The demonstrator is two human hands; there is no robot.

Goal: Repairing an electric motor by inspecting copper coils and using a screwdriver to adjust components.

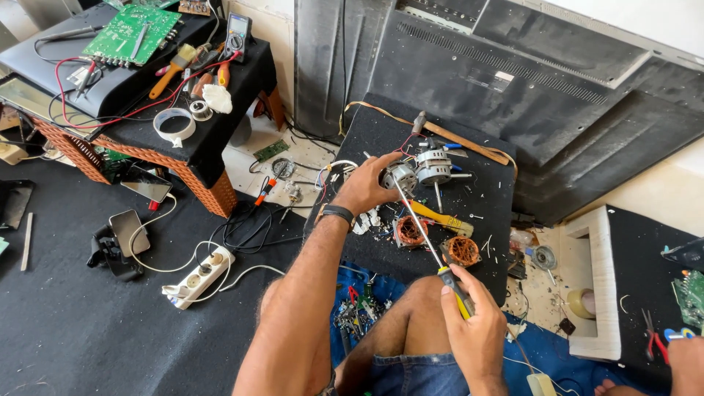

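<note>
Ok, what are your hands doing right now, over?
Left hand steadies small grey metal motor. Right hand grips long yellow-handled screwdriver, tip at motor. Copper coils beside shaft, not blocking.

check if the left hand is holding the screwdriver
No, the left hand grips a small motor on the black board, while the right hand holds the screwdriver by its yellow handle.

motor | silver, on black board | screwdriver | long-shafted (tip at motor)
</note>
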